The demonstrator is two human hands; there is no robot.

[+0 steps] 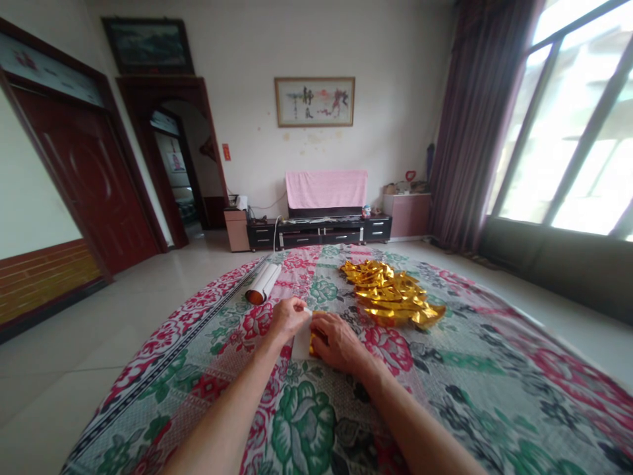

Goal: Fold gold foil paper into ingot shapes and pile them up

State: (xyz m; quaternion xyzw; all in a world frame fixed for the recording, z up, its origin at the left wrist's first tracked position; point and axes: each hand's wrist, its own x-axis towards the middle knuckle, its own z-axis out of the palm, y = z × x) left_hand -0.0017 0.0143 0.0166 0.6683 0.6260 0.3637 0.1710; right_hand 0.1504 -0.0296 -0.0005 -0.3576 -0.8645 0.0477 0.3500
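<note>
A sheet of gold foil paper [301, 346] lies in front of me, its pale back showing on the left and a gold folded part on the right. My left hand [287, 320] pinches its top edge between thumb and fingertips. With its fingers bent over the gold part, my right hand [337, 340] holds the paper against the cloth and hides much of it. Beyond my right hand lies a pile of folded gold foil ingots [386, 290]. A white roll [264, 282] with a gold-brown inside rests beyond my left hand.
A flowered cloth [425, 382] covers the round table under my arms. Farther off stand a low black TV cabinet [306, 236] and a screen under a pink cloth [326, 189]. Tiled floor [44, 389] shows on the left, a window [583, 132] on the right.
</note>
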